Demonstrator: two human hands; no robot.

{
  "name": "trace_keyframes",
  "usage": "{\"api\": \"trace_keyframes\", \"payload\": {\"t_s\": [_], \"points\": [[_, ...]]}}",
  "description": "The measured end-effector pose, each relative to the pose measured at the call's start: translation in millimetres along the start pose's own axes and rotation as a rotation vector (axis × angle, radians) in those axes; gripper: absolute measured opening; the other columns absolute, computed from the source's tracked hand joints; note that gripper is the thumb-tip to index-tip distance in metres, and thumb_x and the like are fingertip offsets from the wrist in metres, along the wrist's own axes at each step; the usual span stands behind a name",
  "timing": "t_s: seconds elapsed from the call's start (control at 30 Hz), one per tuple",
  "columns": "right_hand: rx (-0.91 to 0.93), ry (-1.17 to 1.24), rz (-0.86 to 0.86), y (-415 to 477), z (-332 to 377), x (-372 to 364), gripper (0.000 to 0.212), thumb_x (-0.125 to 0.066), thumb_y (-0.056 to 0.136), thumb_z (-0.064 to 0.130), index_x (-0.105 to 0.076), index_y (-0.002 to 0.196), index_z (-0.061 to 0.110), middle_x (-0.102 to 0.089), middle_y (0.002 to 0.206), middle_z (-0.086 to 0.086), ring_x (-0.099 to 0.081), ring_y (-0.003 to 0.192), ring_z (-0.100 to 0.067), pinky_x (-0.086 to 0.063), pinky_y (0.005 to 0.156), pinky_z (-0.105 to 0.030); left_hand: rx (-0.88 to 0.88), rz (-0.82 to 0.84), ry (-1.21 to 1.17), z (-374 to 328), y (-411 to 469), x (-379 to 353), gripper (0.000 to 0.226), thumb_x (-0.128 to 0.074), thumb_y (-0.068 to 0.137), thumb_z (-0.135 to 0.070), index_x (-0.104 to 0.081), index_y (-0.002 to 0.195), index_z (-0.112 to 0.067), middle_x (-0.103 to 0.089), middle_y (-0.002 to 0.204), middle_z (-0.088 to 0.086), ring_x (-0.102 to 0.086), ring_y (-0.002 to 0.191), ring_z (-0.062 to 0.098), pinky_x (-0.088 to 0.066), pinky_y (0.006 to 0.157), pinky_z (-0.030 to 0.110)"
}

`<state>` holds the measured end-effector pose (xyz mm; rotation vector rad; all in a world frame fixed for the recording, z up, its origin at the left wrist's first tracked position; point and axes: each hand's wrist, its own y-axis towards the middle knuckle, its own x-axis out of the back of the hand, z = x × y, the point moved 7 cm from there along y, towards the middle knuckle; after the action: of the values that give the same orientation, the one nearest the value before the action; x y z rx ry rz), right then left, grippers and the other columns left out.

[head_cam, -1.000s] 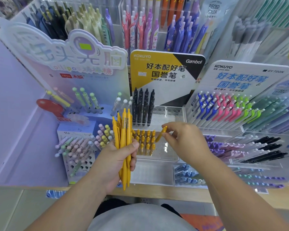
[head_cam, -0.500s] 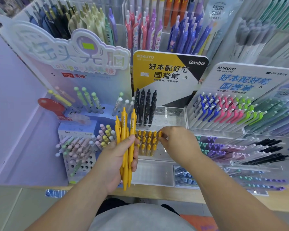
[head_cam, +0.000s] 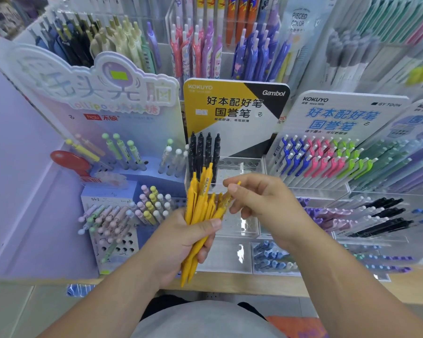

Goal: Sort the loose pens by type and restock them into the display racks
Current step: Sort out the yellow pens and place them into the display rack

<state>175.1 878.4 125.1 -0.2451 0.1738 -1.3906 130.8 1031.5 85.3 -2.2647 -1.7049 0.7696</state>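
My left hand [head_cam: 181,242] grips a bunch of several yellow pens [head_cam: 197,211], tips pointing down, in front of the clear acrylic rack [head_cam: 239,164] under the yellow and black sign. My right hand [head_cam: 261,201] pinches the top of one yellow pen [head_cam: 226,198] at the right side of that bunch. Several black pens [head_cam: 205,152] stand in the rack's back row. The rack's front rows are mostly hidden behind my hands and the bunch.
A pastel lollipop-pen stand [head_cam: 122,215] sits to the left. Racks of blue, pink and green pens [head_cam: 322,157] and purple and black pens [head_cam: 366,213] lie to the right. Taller pen displays rise behind. A wooden shelf edge [head_cam: 254,284] runs below.
My right hand has left the rack's front row, come back to the bunch and now pinches another yellow pen there. The bunch in my left hand has shifted slightly right.
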Motion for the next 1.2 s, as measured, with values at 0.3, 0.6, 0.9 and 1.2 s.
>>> {"api": "trace_keyframes", "payload": {"t_s": [0.3,0.6,0.9,1.2], "points": [[0.035,0.28,0.247,-7.9,-9.6,15.3,0.021,-0.068,0.086,0.004,-0.074,0.105,0.012,-0.066,0.086,-0.013,-0.066,0.077,-0.02,-0.055,0.071,-0.028,0.033,0.016,-0.086,-0.2,-0.3,-9.6,0.025,-0.082,0.079,-0.032,-0.065,0.072,-0.014,-0.054,0.063,0.013,-0.045,0.045,0.018,-0.041,0.046,0.026],[0.107,0.005,-0.065,-8.8,8.9,78.1,0.014,-0.073,0.079,0.015,-0.075,0.092,0.013,-0.072,0.075,-0.008,-0.067,0.07,-0.017,-0.056,0.066,-0.025,0.047,-0.254,-0.051,4.5,2.8,17.1,0.033,-0.071,0.079,-0.039,-0.064,0.09,-0.009,-0.054,0.06,0.006,-0.044,0.047,0.017,-0.04,0.044,0.027],[0.236,-0.737,-0.149,-0.4,-2.9,45.0,0.014,-0.081,0.081,0.022,-0.074,0.093,0.024,-0.066,0.071,0.012,-0.06,0.068,-0.001,-0.048,0.063,-0.013,0.079,-0.222,-0.184,12.2,-0.6,25.6,0.063,-0.059,0.076,-0.069,-0.068,0.098,-0.011,-0.044,0.058,0.005,-0.033,0.043,0.016,-0.028,0.049,0.025],[0.323,-0.952,-0.155,11.9,-16.8,23.6,0.019,-0.079,0.083,0.027,-0.075,0.1,0.024,-0.067,0.081,0.008,-0.064,0.071,-0.008,-0.056,0.069,-0.031,0.059,-0.252,-0.193,14.8,-5.7,35.9,0.053,-0.062,0.08,-0.058,-0.066,0.102,-0.01,-0.051,0.062,0.004,-0.037,0.045,0.015,-0.032,0.047,0.026]]}}
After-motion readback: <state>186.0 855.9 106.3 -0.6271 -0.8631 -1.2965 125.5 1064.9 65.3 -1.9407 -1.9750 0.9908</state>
